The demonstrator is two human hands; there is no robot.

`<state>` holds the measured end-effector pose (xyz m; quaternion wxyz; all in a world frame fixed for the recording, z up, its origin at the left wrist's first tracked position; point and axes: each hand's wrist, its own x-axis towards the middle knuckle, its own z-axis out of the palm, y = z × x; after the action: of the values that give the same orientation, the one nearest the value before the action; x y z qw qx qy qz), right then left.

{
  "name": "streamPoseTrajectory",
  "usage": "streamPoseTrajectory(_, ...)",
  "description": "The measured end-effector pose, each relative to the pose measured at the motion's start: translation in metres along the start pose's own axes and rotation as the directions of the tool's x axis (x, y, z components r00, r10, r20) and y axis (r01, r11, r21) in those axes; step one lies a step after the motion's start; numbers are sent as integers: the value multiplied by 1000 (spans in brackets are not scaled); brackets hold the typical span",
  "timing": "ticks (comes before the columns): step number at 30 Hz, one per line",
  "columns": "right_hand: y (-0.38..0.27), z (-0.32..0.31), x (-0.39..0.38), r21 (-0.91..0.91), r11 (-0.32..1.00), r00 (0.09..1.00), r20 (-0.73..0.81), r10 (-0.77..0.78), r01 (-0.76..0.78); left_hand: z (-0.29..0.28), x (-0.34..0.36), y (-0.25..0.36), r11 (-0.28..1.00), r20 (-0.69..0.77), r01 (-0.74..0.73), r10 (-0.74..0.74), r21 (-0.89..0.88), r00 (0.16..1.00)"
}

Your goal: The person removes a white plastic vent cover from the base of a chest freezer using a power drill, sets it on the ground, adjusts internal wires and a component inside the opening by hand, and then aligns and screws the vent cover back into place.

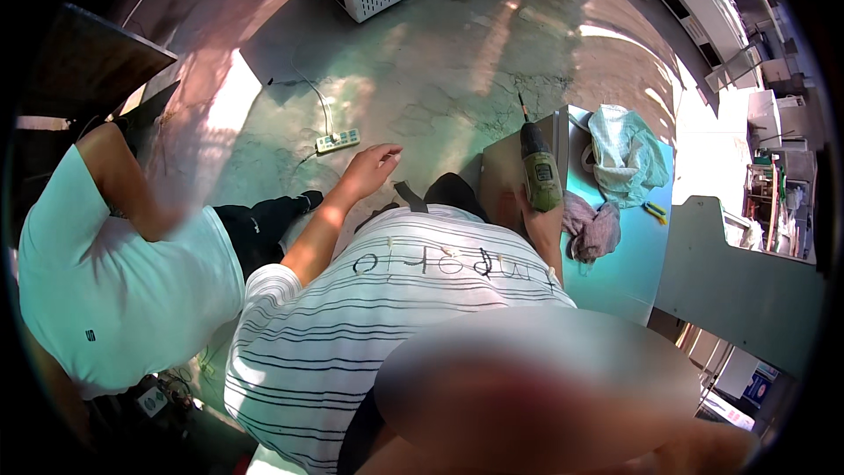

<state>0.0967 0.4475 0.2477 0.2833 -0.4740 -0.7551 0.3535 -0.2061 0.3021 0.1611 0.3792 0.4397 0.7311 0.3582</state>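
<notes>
Gripping the dark-labelled drill (541, 167) is the right hand (533, 215).

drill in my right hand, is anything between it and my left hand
Nothing visible blocks the way from the left hand to the drill: the picture shows floor, then a brown panel that the drill overlaps. A dark rounded shape sits just below that line; its height cannot be told.
</notes>
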Motion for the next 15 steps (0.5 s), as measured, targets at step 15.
streamPoseTrajectory(15,-73,123,338,648,726,768,579,-274,-230,-120,181,78,778,-462,-67,-299,-625,835)
